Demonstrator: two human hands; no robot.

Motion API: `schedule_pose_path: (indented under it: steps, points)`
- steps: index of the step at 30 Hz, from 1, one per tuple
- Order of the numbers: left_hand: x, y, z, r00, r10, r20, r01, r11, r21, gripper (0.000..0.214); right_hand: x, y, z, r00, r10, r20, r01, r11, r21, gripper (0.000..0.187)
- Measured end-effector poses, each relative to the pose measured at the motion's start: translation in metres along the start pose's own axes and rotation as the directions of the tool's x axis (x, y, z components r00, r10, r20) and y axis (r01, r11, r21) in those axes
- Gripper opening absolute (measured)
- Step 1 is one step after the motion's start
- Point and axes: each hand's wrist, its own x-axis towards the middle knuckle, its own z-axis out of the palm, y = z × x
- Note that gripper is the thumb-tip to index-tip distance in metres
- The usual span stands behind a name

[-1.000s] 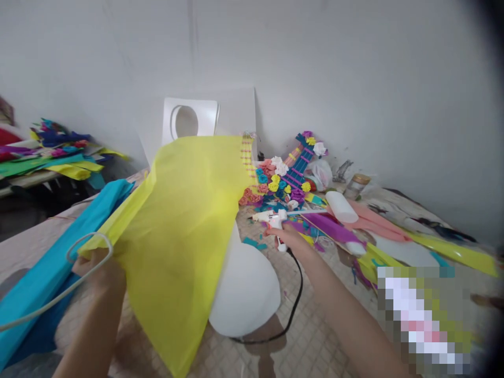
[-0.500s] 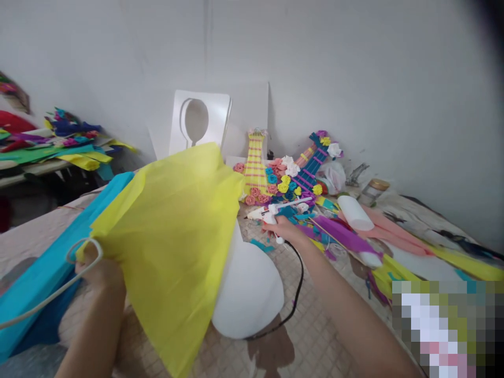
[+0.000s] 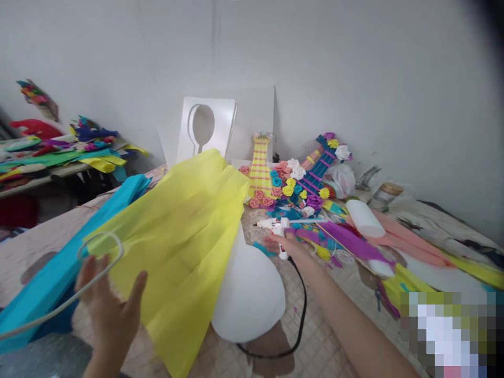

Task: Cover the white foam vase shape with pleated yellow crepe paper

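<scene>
A sheet of yellow crepe paper (image 3: 177, 231) lies across a white foam shape (image 3: 252, 294), hiding its left part. My left hand (image 3: 112, 299) is by the sheet's lower left edge with fingers spread; whether they touch the paper I cannot tell. A pale cord (image 3: 120, 249) loops in front of those fingers. In my right hand (image 3: 289, 244) is a white glue gun (image 3: 277, 227), its nozzle pointing left and a glue stick out of its back. The gun's black cable (image 3: 302, 310) curves down to the foam shape's lower edge.
Blue crepe paper (image 3: 79, 252) lies at the left. Behind the glue gun stand a yellow guitar-shaped decoration (image 3: 260, 168) and a blue one (image 3: 317, 168) with paper flowers. A white cylinder (image 3: 365, 218), a jar (image 3: 386, 195) and paper scraps lie at the right. White cut-out boards (image 3: 224, 126) lean on the wall.
My left hand has let go of the yellow crepe paper's edge and opened, moving slightly lower. The paper's left part has settled flatter. My right hand still grips the glue gun.
</scene>
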Motion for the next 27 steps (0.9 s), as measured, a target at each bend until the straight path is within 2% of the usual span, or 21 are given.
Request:
schedule_pose_path:
  steps: [1,2,3,4,5,6,8,9,10,11,13,16,21,27]
  points:
    - [0.000,0.014,0.000,0.995,0.052,0.080,-0.048,0.998,-0.045,0.041,-0.005,0.003,0.001,1.000,0.012,0.000,-0.012,1.000,0.029,0.014]
    - [0.000,0.029,0.003,0.965,0.143,0.222,-0.113,0.984,-0.140,0.031,-0.011,0.006,0.002,1.000,0.021,0.000,-0.021,0.998,0.056,0.017]
    - [0.002,0.045,0.007,0.889,0.248,0.384,-0.165,0.957,-0.237,0.026,-0.017,0.009,0.003,1.000,0.029,-0.002,-0.029,0.996,0.079,0.018]
    - [0.004,0.059,0.013,0.774,0.353,0.525,-0.205,0.925,-0.320,0.025,-0.023,0.011,0.004,0.999,0.036,-0.004,-0.035,0.994,0.100,0.019]
    - [0.006,0.073,0.022,0.628,0.461,0.627,-0.259,0.884,-0.390,0.026,-0.029,0.013,0.004,0.999,0.043,-0.005,-0.042,0.992,0.116,0.018]
    - [0.009,0.086,0.032,0.513,0.544,0.664,-0.326,0.839,-0.436,0.027,-0.035,0.014,0.004,0.999,0.051,-0.004,-0.050,0.990,0.129,0.017]
    - [0.013,0.106,0.058,0.396,0.612,0.684,-0.482,0.773,-0.412,0.029,-0.047,0.016,0.004,0.998,0.070,0.003,-0.070,0.987,0.142,0.014]
    - [0.016,0.113,0.072,0.377,0.584,0.719,-0.554,0.764,-0.330,0.030,-0.053,0.017,0.004,0.997,0.077,0.008,-0.078,0.986,0.145,0.014]
    - [0.018,0.119,0.086,0.396,0.518,0.758,-0.606,0.768,-0.207,0.033,-0.058,0.018,0.005,0.997,0.082,0.014,-0.083,0.986,0.143,0.013]
    - [0.022,0.122,0.100,0.433,0.472,0.768,-0.612,0.780,-0.135,0.035,-0.063,0.020,0.005,0.996,0.083,0.019,-0.085,0.987,0.139,0.012]
    - [0.029,0.124,0.124,0.479,0.404,0.779,-0.606,0.795,-0.039,0.037,-0.070,0.022,0.005,0.996,0.079,0.030,-0.082,0.990,0.118,0.011]
    - [0.039,0.121,0.146,0.494,0.338,0.801,-0.598,0.801,0.031,0.029,-0.072,0.022,0.003,0.998,0.055,0.029,-0.057,0.996,0.065,0.010]
    - [0.043,0.114,0.152,0.474,0.288,0.832,-0.608,0.791,0.072,0.022,-0.053,0.005,0.000,0.999,-0.039,-0.005,0.038,0.997,-0.063,0.006]
    - [0.044,0.111,0.155,0.474,0.275,0.836,-0.604,0.793,0.081,0.025,-0.019,-0.009,0.019,0.997,-0.081,-0.003,0.078,0.972,-0.221,0.007]
